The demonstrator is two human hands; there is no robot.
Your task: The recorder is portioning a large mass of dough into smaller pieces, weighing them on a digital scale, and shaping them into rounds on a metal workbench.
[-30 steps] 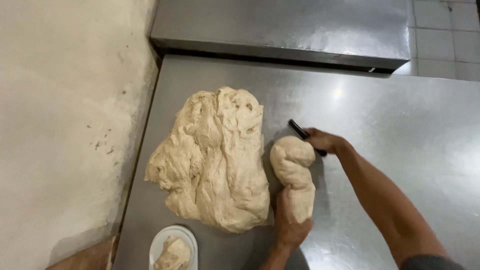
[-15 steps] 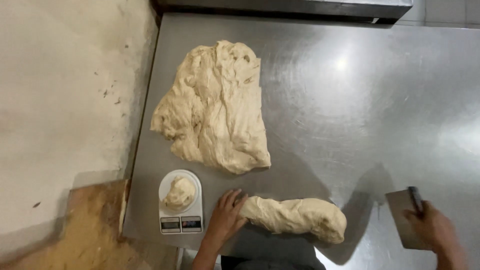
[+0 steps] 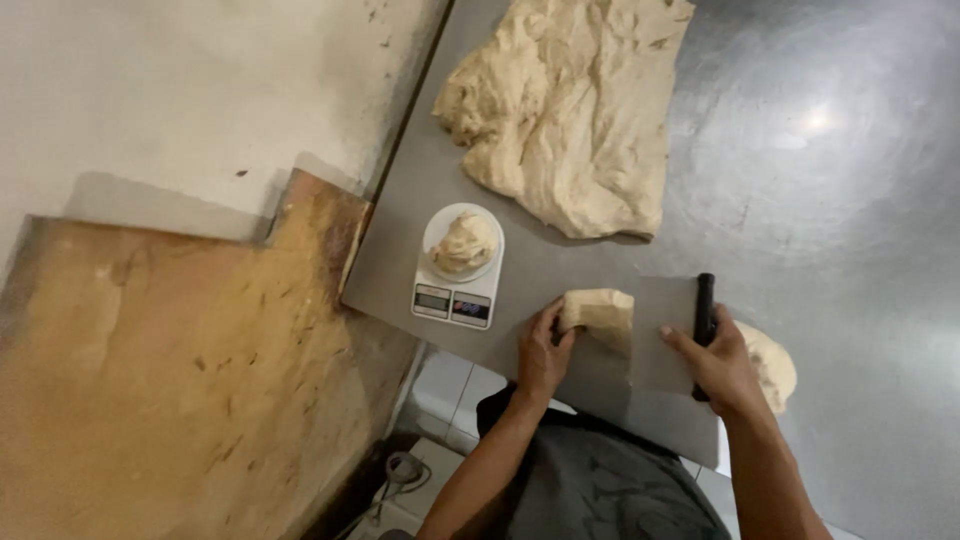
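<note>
A dough log lies near the steel table's (image 3: 860, 220) front edge. My right hand (image 3: 720, 362) grips a metal bench scraper (image 3: 665, 335) by its black handle, the blade standing across the log. Left of the blade, my left hand (image 3: 545, 350) holds the end piece of dough (image 3: 598, 312). The remainder of the log (image 3: 772, 362) shows past my right hand. A white kitchen scale (image 3: 458, 268) left of my hands carries a small lump of dough (image 3: 463, 243). A large flattened dough mass (image 3: 580, 105) lies further back.
A pale wall and a brown wooden board (image 3: 170, 380) border the table on the left. The table's front edge runs just under my hands, with tiled floor and a cable below.
The view has tilted down and closer. My right hand has brought the scraper from the right onto the dough log, and my left hand has taken hold of the log's left end.
</note>
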